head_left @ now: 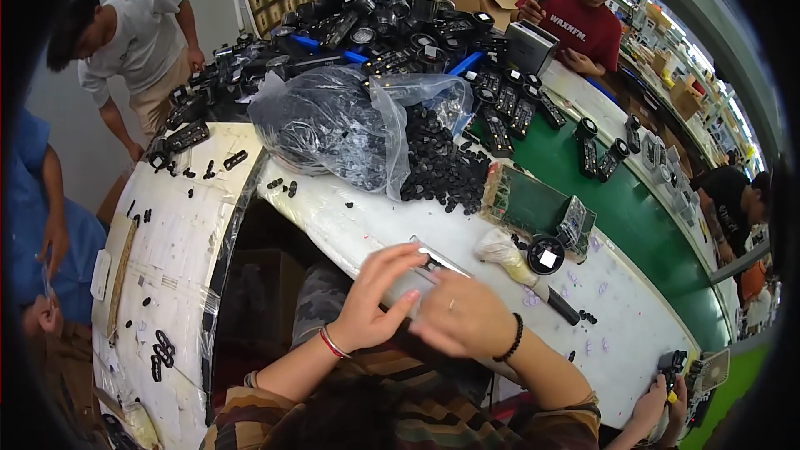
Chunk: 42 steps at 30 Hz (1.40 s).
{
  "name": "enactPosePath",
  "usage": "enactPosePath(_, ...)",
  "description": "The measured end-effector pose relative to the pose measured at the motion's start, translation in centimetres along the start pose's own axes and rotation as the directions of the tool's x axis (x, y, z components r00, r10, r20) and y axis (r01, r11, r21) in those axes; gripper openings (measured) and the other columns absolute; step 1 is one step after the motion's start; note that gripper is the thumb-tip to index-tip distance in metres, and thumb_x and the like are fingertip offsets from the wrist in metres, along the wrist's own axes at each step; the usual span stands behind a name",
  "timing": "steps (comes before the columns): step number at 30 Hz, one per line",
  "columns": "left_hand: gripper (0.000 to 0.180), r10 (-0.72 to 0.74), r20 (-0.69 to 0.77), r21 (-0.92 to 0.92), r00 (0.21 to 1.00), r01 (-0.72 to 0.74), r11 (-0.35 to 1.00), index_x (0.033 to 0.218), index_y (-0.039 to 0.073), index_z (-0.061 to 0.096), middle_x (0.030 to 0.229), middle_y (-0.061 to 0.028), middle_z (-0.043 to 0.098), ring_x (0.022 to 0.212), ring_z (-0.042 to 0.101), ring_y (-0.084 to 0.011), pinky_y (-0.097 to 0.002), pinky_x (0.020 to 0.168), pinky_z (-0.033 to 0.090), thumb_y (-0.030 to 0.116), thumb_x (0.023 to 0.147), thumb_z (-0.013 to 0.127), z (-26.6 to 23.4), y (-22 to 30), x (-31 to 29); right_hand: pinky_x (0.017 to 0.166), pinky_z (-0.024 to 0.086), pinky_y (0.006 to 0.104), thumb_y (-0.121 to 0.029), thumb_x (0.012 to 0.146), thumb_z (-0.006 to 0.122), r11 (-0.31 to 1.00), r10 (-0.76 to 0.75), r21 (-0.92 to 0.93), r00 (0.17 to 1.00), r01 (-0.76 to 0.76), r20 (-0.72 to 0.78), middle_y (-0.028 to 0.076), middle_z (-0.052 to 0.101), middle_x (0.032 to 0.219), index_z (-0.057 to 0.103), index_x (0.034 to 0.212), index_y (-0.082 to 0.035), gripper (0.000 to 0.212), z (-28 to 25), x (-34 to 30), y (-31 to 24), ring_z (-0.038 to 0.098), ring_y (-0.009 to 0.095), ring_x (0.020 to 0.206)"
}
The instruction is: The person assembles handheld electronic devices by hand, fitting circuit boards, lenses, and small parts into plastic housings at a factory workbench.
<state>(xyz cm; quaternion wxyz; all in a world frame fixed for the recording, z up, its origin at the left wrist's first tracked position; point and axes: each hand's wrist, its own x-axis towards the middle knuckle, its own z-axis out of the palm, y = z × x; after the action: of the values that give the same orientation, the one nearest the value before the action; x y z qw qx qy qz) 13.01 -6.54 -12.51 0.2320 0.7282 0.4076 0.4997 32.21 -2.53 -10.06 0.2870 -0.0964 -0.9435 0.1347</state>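
Observation:
A flat, clear-and-silver rectangular piece point(454, 264) with a dark part on it lies in front of me at the near edge of the white table. My left hand point(377, 298), wearing a red bracelet, has its fingers stretched over the piece's left end, thumb apart. Close beside it, my right hand point(468, 314), with a black beaded bracelet, covers the piece's near side. Motion smears the right fingers, so their grip is unclear. Past the hands, a large heap of small black round parts point(446, 167) spills beside a clear plastic bag point(321, 121) of dark parts.
To the right stand a shallow tray point(527, 204), a black round part with a white label point(546, 256) and a dark-handled tool point(563, 307). Black devices point(358, 25) pile up at the back. Co-workers surround the tables; another person's hands point(658, 404) work at lower right.

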Motion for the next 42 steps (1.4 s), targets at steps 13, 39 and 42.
enactPosePath(13,0.017,-0.119,0.197,-0.412,0.973,0.192,0.890,0.097,0.001,0.064,0.082,-0.0059,0.063,0.069,0.057,-0.0121,-0.0239,0.066,0.047,0.003,0.081,0.068,-0.5,0.0,-2.6,0.049,0.040,0.0337,-0.012,0.072,0.073,0.898,-0.019,0.438,0.998,0.045,-0.064,0.005,0.044,0.061,0.046,0.057,-0.007,0.032,1.0,0.3,-3.0,0.048,0.024,0.055)
enactPosePath(39,0.038,0.060,0.289,0.306,0.956,-0.152,0.940,0.114,0.010,0.059,0.119,-0.0095,0.054,0.112,0.049,-0.0274,-0.0387,0.094,0.037,0.025,0.081,0.068,-0.2,-4.4,2.6,0.074,0.043,0.0342,-0.007,0.076,0.058,0.774,0.355,-0.542,0.933,-0.326,-0.054,0.005,0.058,0.087,0.065,0.084,-0.008,0.011,0.1,2.1,12.1,0.054,0.024,0.087)
enactPosePath(42,0.035,-0.003,0.247,0.277,0.969,-0.067,0.959,0.110,0.010,0.061,0.110,-0.0078,0.056,0.105,0.052,-0.0262,-0.0371,0.091,0.038,0.024,0.080,0.068,-0.5,-4.4,1.8,0.072,0.042,0.0315,-0.009,0.076,0.056,0.785,0.297,-0.580,0.954,-0.218,0.044,0.003,0.056,0.088,0.064,0.079,-0.009,0.008,-0.2,2.3,12.9,0.052,0.020,0.088)
